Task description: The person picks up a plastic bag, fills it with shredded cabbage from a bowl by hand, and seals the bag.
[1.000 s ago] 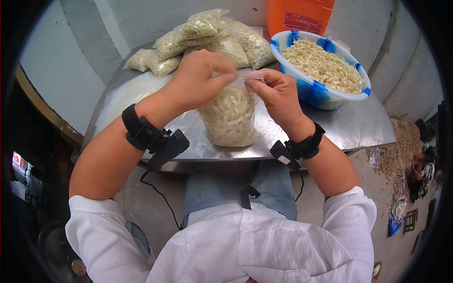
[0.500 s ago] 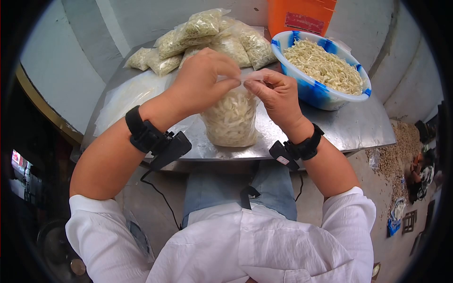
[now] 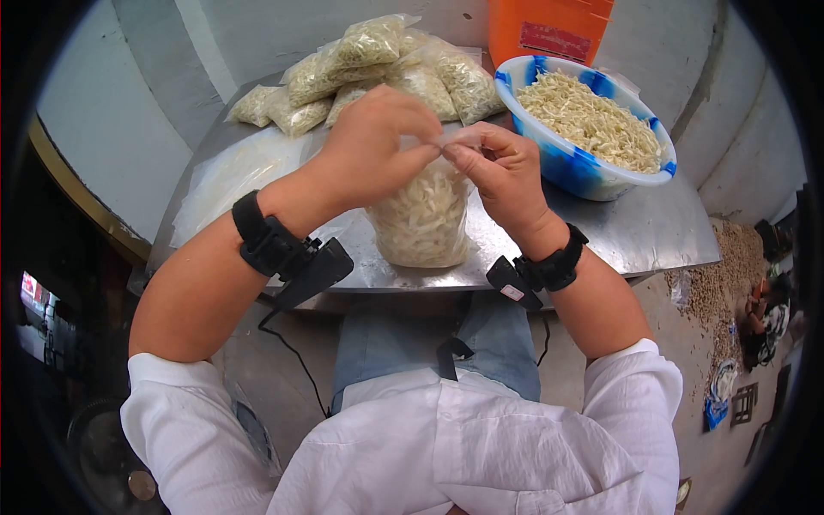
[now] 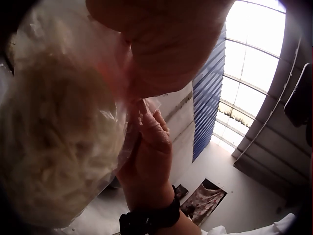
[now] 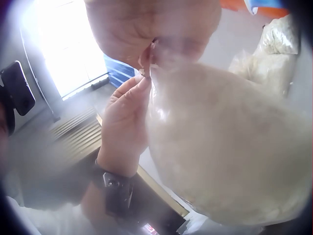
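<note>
A clear plastic bag (image 3: pixel 421 225) full of pale shredded strips stands upright on the metal table, near its front edge. My left hand (image 3: pixel 375 142) pinches the bag's top edge between thumb and fingers. Close beside it, my right hand (image 3: pixel 505 172) grips the same edge, the two thumbs almost meeting. In the left wrist view the bulging bag (image 4: pixel 58 147) fills the left side, with the right hand (image 4: pixel 149 152) at its mouth. From the right wrist, the left hand's fingertips (image 5: pixel 143 84) show at the gathered plastic.
A blue-and-white basin (image 3: pixel 566 167) heaped with pale shreds (image 3: pixel 588 116) stands at the right. Several filled bags (image 3: pixel 369 47) are piled at the back, before an orange container (image 3: pixel 549 30). Flat clear bags (image 3: pixel 232 184) lie on the metal table (image 3: pixel 644 236) at the left.
My left hand has shifted slightly right along the bag's top edge, closing up on the right hand. The right hand stays nearly in place, and the bag still stands upright.
</note>
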### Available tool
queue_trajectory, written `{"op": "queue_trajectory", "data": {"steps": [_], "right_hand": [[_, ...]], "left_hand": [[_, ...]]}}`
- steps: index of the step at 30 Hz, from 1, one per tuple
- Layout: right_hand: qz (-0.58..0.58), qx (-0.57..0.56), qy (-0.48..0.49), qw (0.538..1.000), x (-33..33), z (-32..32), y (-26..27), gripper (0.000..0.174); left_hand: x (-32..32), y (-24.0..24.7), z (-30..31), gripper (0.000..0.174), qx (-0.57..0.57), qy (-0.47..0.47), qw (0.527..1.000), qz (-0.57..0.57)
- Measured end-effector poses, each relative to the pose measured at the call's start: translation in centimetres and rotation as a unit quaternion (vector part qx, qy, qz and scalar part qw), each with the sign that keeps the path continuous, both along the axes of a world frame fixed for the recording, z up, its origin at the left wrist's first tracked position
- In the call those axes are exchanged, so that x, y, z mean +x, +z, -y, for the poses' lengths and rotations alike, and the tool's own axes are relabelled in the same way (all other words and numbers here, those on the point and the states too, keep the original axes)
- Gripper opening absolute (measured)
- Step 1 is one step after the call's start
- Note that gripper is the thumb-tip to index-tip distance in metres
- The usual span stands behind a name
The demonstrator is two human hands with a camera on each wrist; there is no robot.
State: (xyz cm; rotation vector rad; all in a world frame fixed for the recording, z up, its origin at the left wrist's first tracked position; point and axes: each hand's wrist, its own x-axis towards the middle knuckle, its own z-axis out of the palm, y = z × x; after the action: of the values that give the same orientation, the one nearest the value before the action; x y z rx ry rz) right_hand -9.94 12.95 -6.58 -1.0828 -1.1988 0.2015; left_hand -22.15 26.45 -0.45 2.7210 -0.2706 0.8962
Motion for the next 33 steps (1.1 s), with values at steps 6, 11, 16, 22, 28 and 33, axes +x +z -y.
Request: {"op": "queue_trajectory", "data": {"steps": [6, 11, 16, 22, 28, 33], "right_hand": [[-0.087, 0.022, 0.006, 0.996, 0.22, 0.25, -0.73, 0.013], [-0.081, 0.027, 0.016, 0.996, 0.3, 0.25, -0.68, 0.014], [-0.058, 0.023, -0.003, 0.998, 0.19, 0.21, -0.7, 0.014], [-0.045, 0.012, 0.005, 0.999, 0.12, 0.36, -0.42, 0.014], [-0.019, 0.007, -0.017, 1.0, 0.03, 0.44, -0.31, 0.014], [-0.026, 0.004, -0.013, 1.0, -0.15, 0.42, -0.19, 0.013]], "left_hand": [[-0.34, 0.18, 0.13, 0.008, -0.044, 0.031, 0.998, -0.035], [-0.32, 0.4, 0.48, 0.01, -0.07, 0.035, 0.996, -0.035], [0.08, 0.78, 0.38, 0.01, -0.072, 0.018, 0.995, -0.072], [0.09, 0.74, 0.57, 0.009, -0.069, 0.026, 0.994, -0.077], [0.01, 0.54, 0.79, 0.01, -0.036, 0.033, 0.998, -0.038], [0.03, 0.45, 0.72, 0.011, -0.026, 0.038, 0.999, -0.029]]}}
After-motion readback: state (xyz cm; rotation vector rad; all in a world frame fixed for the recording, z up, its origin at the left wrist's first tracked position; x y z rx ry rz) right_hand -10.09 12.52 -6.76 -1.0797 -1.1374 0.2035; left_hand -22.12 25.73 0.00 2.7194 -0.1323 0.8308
